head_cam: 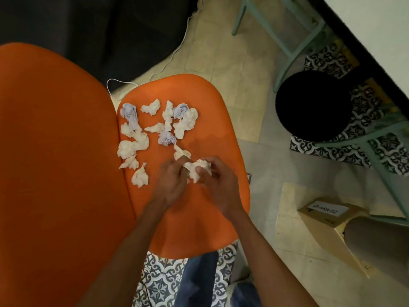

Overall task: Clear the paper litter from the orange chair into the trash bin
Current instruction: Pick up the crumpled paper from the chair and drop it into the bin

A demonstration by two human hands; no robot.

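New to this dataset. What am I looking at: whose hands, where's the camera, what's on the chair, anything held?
No robot here: a person's bare hands. The single picture comes from a wide-angle camera on their head, looking down. The left hand and right hand together grip one crumpled white paper wad over the orange chair seat. More loose wads, white and a few pale purple, lie scattered on the seat. The round black trash bin stands on the floor to the right.

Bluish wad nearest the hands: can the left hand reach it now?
Probably yes: the bluish wad lies uncovered on the orange seat just beyond the left hand. But it and the right hand both hold a white wad.
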